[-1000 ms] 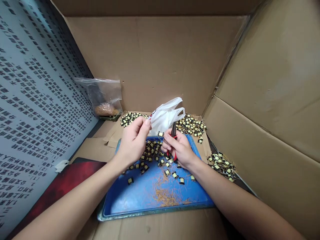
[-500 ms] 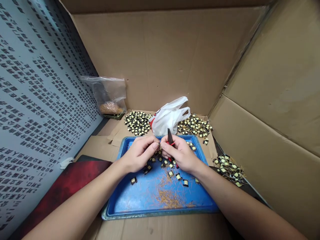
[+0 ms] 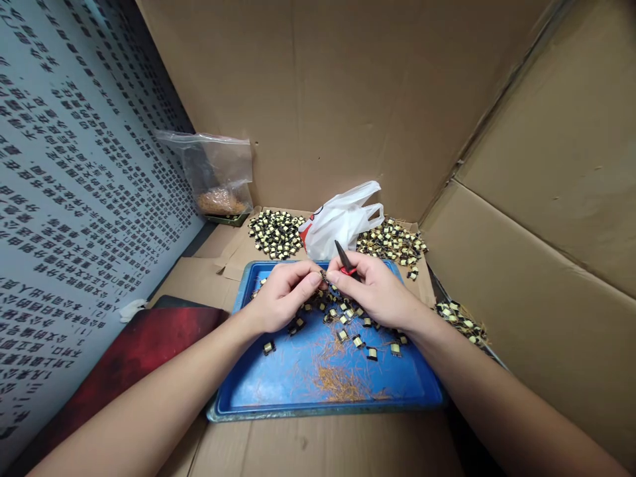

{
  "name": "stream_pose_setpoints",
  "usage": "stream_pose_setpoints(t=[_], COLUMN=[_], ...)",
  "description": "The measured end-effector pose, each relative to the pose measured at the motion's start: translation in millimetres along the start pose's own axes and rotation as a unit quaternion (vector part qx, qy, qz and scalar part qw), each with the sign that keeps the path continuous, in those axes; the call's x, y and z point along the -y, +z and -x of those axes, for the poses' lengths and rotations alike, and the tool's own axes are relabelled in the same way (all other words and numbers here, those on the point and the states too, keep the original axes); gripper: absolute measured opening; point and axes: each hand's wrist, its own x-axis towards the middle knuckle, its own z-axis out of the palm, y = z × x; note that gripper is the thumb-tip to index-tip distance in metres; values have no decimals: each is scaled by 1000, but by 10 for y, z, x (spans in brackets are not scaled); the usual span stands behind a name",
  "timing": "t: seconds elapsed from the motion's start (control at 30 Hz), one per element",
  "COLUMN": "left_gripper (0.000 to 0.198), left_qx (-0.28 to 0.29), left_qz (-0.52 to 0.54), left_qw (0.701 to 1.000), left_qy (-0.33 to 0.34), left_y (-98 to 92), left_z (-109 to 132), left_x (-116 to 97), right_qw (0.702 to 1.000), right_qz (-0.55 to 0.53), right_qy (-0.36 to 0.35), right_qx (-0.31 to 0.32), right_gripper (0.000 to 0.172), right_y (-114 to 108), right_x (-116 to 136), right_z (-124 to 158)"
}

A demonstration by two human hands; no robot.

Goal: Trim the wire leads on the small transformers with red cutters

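**Two hands meet over a small part above the blue tray**

Cardboard walls (image 3: pixel 348 99) close in the work space on the back and right, and a printed sheet (image 3: pixel 64 199) leans on the left. A blue tray (image 3: pixel 278 377) lies on the cardboard floor, with a red mat (image 3: pixel 134 351) just beside its left edge. Behind the tray stand a white plastic bag (image 3: pixel 342 222) and a clear bag (image 3: pixel 218 175), with heaps of small yellow-and-black parts (image 3: pixel 275 233) either side of the white one. Loose parts and copper wire trimmings (image 3: pixel 338 384) lie scattered in the tray. The left hand (image 3: pixel 281 301) pinches one small part (image 3: pixel 323 275) at its fingertips above the tray's far half. The right hand (image 3: pixel 380 295) is closed round red-handled cutters (image 3: pixel 344 260) and touches the same part.
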Motion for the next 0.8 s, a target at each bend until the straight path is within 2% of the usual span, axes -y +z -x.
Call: stream_pose_setpoints(t=[0.27,0.47,0.7,0.8], left_gripper=[46,47,46,46], left_qx=[-1,1,-1,5], left_qz=[5,12,36,57], left_qw=[1000,1000,999,998], left_qy=[6,-9,2,1], left_y=[16,46,52,53], left_z=[-12,-14,-14,-18], left_x=[25,41,56,56], right_qw=[999,998,1000,997], right_qz=[-17,-33,-5,-59], right_qy=[20,21,3,26], right_qx=[45,43,27,34], right_gripper=[25,29,26,30], right_y=[-35,-1,9,5], right_x=[-28,-17,-2,-14], right_z=[9,14,19,26])
